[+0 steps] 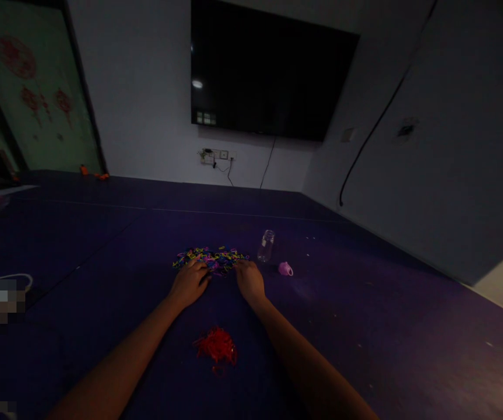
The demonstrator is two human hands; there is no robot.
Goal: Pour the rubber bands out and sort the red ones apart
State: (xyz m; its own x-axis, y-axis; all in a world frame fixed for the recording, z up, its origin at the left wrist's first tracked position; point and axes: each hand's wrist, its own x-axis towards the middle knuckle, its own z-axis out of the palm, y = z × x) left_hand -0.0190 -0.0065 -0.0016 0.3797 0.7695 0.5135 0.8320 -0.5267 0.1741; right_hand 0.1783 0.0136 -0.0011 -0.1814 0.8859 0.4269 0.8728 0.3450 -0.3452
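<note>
A spread-out pile of small multicoloured loops (216,256) lies on the dark blue floor. My left hand (191,281) rests at the pile's left near edge, fingers apart and touching some loops. At the right near edge is my right hand (250,279), its fingers curled down at the loops; their tips are hidden. Nearer to me, between my forearms, sits a heap of red loops (217,345). A clear bottle (266,246) without a lid stands just beyond my right hand, and a pink lid with a ring (285,269) lies to its right.
Across the floor (343,303) run thin seams, with small bits scattered at the right. A large black screen (273,70) hangs on the wall above sockets and cables (220,156). Small orange objects (101,176) lie by the door at the far left. A white cord (19,276) is at left.
</note>
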